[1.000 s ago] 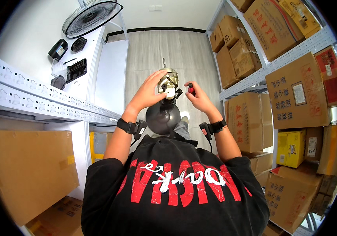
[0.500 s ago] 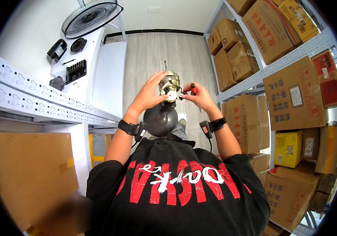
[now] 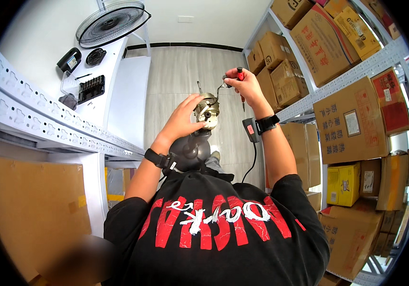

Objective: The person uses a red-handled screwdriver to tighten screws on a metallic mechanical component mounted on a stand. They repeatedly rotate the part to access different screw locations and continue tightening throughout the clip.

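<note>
- Head view: motor (image 3: pixel 210 109), metal-bodied with a thin shaft pointing away from the person, sits at centre above a dark rounded base (image 3: pixel 185 151).
- Left hand (image 3: pixel 179 120): fingers clamped on motor's left side, thumb at its near end, fingertips at its far end.
- Right hand (image 3: pixel 248 88): up and right of motor, clear of it. Fingers closed on red-and-black screwdriver (image 3: pixel 240 75), blade down toward the person. Same fingers pinch a small dark part (image 3: pixel 225 79); too small to identify.
- Dark wire (image 3: pixel 217 93) runs between that part and motor.
- Left: white surface (image 3: pixel 113 63) carries fan grille (image 3: pixel 111 22), black housing (image 3: pixel 67 61), round black piece (image 3: pixel 96 56), open bit case (image 3: pixel 92 89).
- Right: shelf rack (image 3: pixel 300 106) stacked with cardboard boxes (image 3: pixel 345 125).
</note>
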Available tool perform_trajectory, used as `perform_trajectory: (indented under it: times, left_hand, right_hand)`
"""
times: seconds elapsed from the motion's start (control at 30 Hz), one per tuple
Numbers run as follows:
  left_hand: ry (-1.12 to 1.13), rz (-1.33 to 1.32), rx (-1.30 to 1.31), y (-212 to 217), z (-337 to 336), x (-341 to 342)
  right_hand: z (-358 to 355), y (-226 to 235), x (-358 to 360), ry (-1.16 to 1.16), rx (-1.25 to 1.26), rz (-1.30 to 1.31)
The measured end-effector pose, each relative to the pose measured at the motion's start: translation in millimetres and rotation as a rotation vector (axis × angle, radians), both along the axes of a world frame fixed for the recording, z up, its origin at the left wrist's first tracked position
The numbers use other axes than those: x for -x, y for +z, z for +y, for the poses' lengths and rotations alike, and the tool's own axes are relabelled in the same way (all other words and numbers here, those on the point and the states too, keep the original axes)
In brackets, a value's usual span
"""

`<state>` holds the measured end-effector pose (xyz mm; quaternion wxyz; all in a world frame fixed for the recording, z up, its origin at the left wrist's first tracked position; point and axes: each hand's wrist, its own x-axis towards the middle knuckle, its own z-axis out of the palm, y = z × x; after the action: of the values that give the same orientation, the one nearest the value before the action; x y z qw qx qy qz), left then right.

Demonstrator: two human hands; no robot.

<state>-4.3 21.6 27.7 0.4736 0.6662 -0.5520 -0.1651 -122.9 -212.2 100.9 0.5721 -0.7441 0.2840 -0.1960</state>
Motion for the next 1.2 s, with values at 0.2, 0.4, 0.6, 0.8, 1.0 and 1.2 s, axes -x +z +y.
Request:
perform_trajectory:
  times: [0.2, 0.4, 0.6, 0.8, 1.0, 1.2]
  left_hand:
    - [0.006, -0.037, 0.052, 1, -3, 2]
    - [0.026, -0.038, 0.046, -2, -2, 1]
    - [0.046, -0.046, 0.011, 2, -2, 4]
    - [0.058, -0.039, -0.015, 1, -3, 4]
    - [0.034, -0.032, -0.024, -2, -5, 2]
    - [0.023, -0.056, 0.001, -7, -7, -1]
  right_hand:
    - [-19, -25, -20, 0.159, -0.039, 0.091]
    - [-13, -32, -30, 0.257, -0.043, 0.196]
    - [-14, -48, -27, 0.256, -0.092, 0.200]
    - [-8, -50, -20, 0.182, -0.158, 0.265]
    - [-13, -57, 7, 0.034, -0.299, 0.103]
    - [-10, -42, 52, -0.094, -0.192, 0.047]
